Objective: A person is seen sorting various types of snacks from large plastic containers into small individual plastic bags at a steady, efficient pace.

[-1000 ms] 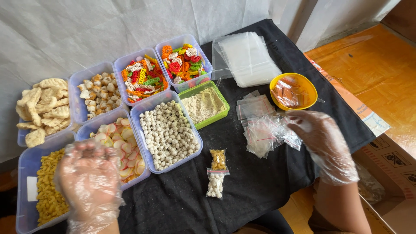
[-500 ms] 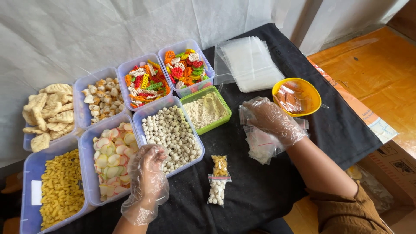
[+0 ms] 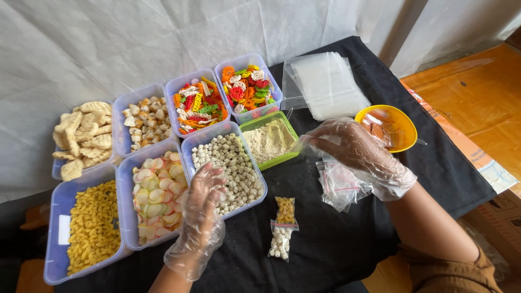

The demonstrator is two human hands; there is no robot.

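Head view: left hand (image 3: 203,203) fingers spread over white balls (image 3: 230,171), touching them.

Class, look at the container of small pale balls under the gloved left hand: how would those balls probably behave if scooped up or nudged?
The small pale balls look round and dry, so they would probably roll and scatter if spilled. They seem light for their size, being heaped loosely in the clear tub. The left hand wears a loose plastic glove, so its grip on them may be slippery.
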